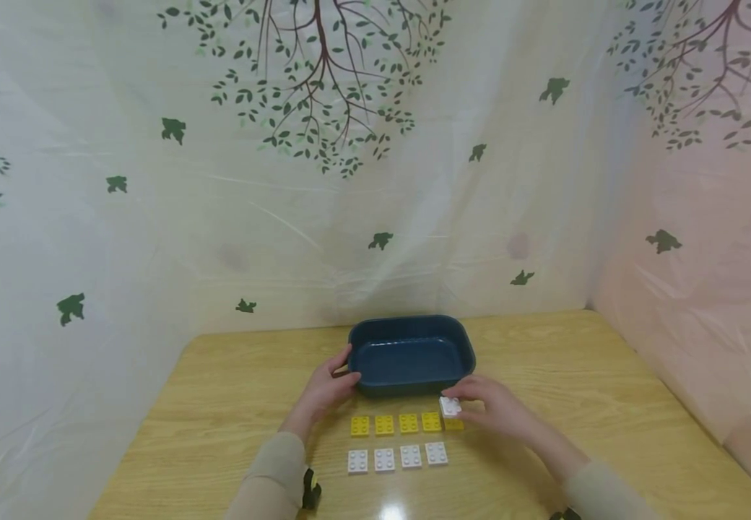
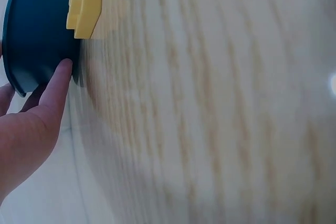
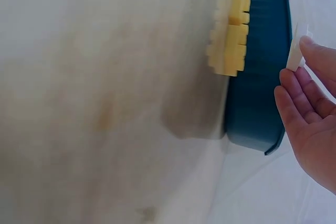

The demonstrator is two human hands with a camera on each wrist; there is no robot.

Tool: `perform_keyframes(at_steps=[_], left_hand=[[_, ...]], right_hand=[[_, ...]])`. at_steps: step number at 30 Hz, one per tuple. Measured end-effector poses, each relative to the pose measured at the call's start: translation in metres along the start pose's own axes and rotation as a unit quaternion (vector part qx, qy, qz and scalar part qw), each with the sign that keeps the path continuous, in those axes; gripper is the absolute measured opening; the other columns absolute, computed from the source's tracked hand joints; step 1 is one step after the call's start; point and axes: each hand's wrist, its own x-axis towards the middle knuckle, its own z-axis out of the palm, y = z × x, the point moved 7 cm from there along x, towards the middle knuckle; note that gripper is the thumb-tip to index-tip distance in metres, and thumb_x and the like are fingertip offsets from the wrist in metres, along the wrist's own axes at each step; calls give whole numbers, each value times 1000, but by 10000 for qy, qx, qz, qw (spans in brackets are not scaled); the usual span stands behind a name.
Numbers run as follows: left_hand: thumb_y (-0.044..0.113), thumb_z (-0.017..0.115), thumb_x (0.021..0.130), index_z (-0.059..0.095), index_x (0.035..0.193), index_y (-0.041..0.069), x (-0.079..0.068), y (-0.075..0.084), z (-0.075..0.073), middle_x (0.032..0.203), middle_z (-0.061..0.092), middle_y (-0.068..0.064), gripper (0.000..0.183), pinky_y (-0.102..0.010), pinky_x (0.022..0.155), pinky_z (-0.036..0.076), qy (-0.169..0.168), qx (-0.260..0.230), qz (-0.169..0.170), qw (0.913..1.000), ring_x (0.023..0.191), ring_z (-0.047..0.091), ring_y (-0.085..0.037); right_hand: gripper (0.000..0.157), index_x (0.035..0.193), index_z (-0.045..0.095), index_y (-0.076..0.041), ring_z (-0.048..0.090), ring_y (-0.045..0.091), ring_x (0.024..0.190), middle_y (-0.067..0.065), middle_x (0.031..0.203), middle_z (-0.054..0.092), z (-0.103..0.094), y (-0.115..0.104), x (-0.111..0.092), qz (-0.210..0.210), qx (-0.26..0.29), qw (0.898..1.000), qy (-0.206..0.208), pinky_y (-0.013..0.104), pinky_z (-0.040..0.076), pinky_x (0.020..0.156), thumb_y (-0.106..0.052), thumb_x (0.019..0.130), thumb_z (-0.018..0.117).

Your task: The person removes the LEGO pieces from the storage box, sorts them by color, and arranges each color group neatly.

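A dark blue rectangular tray [image 1: 411, 390] stands on the table. My left hand [image 1: 325, 390] grips its left end, thumb on the near wall and fingers along the side. Between thumb and fingertips, my right hand [image 1: 495, 408] pinches a white toy brick [image 1: 450, 406]. In the head view that brick overlaps the right end of a row of yellow toy bricks [image 1: 408, 423] in front of the tray. The right wrist view has the white brick [image 3: 298, 51] raised near the tray's rim. Nearer to me lies a row of several white bricks [image 1: 411, 456].
The wooden table [image 1: 219, 419] extends to both sides of the tray. A pale curtain [image 1: 284, 253] printed with branches and leaves hangs behind the table, close to the tray's far side, and continues along the right.
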Motion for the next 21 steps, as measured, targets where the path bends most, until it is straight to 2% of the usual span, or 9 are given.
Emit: perform_keyframes(at_steps=[9, 21], left_hand=[[9, 64, 95, 33, 156, 15, -1, 1, -2, 158, 27, -22, 68, -44, 97, 51, 34, 126, 22, 9999, 132, 45, -41], [13, 63, 97, 29, 157, 16, -3, 2, -2, 160, 24, -21, 69, -42, 94, 53, -86, 388, 52, 9992, 132, 45, -41]], right_hand=[[30, 109, 73, -11, 63, 17, 98, -1, 107, 67, 13, -3, -18, -576, 83, 9983, 20, 38, 54, 85, -11, 80, 80], [28, 111, 73, -16, 61, 12, 99, -6, 108, 65, 21, 3, -28, -190, 243, 9982, -524, 35, 54, 86, -17, 84, 79]])
